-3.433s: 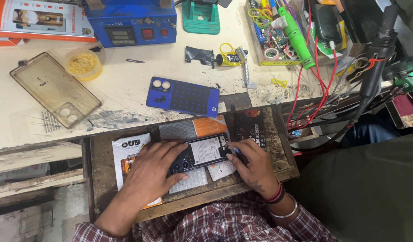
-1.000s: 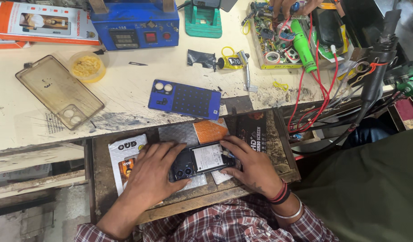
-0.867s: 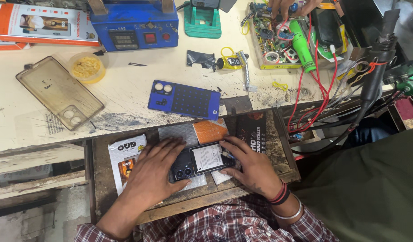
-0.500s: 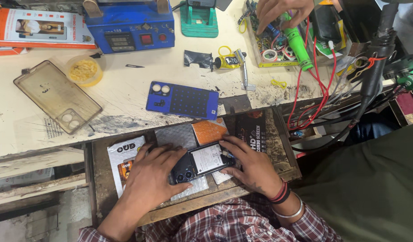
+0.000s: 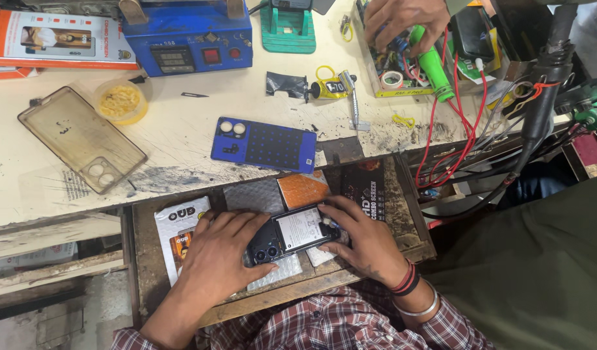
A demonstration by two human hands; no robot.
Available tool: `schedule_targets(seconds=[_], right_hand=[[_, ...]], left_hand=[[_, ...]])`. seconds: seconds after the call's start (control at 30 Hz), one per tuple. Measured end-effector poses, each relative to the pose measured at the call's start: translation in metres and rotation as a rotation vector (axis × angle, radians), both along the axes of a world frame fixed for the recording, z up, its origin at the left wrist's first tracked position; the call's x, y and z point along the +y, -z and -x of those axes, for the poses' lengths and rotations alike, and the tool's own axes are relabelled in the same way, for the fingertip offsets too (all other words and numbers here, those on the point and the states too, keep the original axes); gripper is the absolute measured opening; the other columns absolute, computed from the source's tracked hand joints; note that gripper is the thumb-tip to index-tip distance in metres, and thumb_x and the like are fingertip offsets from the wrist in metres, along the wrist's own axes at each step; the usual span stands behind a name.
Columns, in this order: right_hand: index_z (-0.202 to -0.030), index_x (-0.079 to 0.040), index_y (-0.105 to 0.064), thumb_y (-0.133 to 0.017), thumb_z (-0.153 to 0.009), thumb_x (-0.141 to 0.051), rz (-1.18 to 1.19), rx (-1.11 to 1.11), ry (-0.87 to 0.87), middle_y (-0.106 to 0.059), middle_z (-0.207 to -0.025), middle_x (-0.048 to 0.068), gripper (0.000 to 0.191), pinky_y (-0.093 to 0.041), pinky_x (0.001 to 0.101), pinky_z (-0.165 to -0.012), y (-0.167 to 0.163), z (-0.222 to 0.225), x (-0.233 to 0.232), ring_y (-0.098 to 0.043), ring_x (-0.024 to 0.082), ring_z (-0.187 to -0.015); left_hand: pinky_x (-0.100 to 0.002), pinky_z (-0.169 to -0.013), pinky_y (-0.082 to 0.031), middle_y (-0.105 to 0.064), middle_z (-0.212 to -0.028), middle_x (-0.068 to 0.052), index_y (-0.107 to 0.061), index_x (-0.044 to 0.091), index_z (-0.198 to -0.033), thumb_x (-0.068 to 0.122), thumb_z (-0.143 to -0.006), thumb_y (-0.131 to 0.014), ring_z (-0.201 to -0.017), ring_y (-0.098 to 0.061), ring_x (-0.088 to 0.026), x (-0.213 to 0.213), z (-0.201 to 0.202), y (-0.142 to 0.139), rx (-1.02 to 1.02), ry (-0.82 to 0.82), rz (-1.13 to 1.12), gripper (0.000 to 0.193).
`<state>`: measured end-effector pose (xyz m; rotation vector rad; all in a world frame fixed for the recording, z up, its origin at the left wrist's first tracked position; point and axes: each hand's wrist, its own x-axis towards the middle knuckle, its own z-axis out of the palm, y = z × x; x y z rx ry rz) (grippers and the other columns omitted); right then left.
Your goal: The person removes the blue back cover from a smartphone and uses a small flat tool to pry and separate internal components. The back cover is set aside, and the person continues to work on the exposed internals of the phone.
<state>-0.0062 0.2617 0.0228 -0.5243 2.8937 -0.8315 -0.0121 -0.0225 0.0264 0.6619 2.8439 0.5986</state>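
Both my hands on the opened black phone (image 5: 290, 234)

Left hand (image 5: 222, 256) and right hand (image 5: 363, 240) each grip its ends; its blue back cover (image 5: 264, 144) lies off, beyond it on the tabletop (image 5: 181, 139).

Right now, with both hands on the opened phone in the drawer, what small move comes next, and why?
Probably press the left hand flat to pin the phone while the right hand works its right end. The back is off, with the battery showing, and the phone lies tilted on loose packets in the drawer, so it could slide.

A blue phone back cover (image 5: 264, 144) lies near a clear case (image 5: 81, 138).
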Motion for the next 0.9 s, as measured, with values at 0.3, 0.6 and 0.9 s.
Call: schedule_targets(seconds=[0.3, 0.6, 0.9], right_hand=[[-0.137, -0.014, -0.064, -0.072, -0.091, -0.015, 0.055, -0.014, 0.134, -0.060, -0.101, 0.009, 0.046, -0.053, 0.0364, -0.065, -0.016, -0.010, 0.015, -0.065, 0.024, -0.071], [-0.118, -0.009, -0.071, -0.076, -0.084, -0.007, 0.164, 0.080, 0.143, -0.072, -0.093, 0.008, 0.034, -0.054, 0.0315, -0.059, -0.025, -0.011, 0.020, -0.073, 0.022, -0.079], [-0.099, -0.013, -0.080, -0.081, -0.079, -0.011, 0.105, 0.211, 0.125, -0.076, -0.091, 0.003, 0.020, -0.054, 0.0326, -0.067, -0.023, -0.014, 0.024, -0.070, 0.022, -0.079]], left_hand=[[-0.055, -0.112, -0.029, -0.063, -0.138, -0.008, -0.055, 0.015, -0.145, 0.054, -0.065, -0.085, -0.128, -0.053, -0.028, 0.000, -0.001, 0.003, 0.027, 0.014, -0.032, 0.094], [-0.054, -0.112, -0.028, -0.064, -0.136, -0.008, -0.058, 0.014, -0.143, 0.053, -0.067, -0.083, -0.127, -0.053, -0.027, -0.001, -0.003, 0.007, 0.051, 0.017, -0.052, 0.089], [-0.055, -0.112, -0.028, -0.064, -0.136, -0.009, -0.059, 0.015, -0.143, 0.054, -0.066, -0.084, -0.126, -0.053, -0.029, -0.001, -0.004, 0.008, 0.053, 0.015, -0.069, 0.089]])
